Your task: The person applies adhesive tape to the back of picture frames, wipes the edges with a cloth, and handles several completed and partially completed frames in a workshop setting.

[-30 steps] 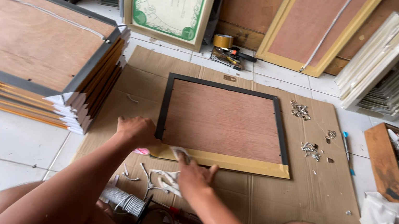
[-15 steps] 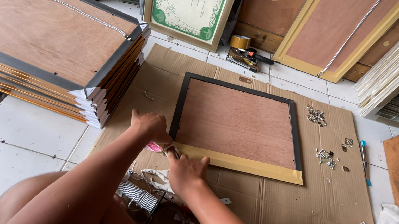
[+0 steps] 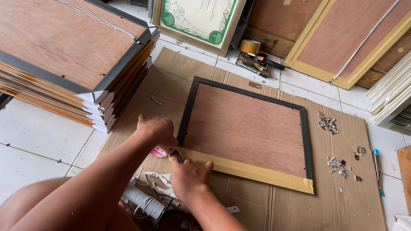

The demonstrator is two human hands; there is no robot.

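1. Change vs. a sec ago: both hands have slid from the mid bottom edge of the picture frame to its near-left corner. Camera has also drifted a bit; the frame itself hasn't shifted on the cardboard sheet.
2. Left hand: fingers curled, knuckles up, pressing down at the frame's near-left corner, touching the black moulding. A small pink item peeks out just below it; can't tell if it's held or just lying there.
3. Right hand: just below the same corner, thumb and fingers pinched on something small and thin at the edge of the yellowish tape strip. Too small to say what. Hands nearly together, close to touching.
4. Frame: face down, brown backing board up, flat on the cardboard on the floor, between the person's knees and the wall. Tape strip runs along the frame's whole near edge.
5. Judgement: work has moved from the middle of the near edge to its left end, so the corner is being dealt with now; the other three sides show no tape.
6. Around the frame: stack of finished frames to its left, small metal hardware bits to its right, tape roll beyond it by the wall, coil of white cord below it near the person's legs.
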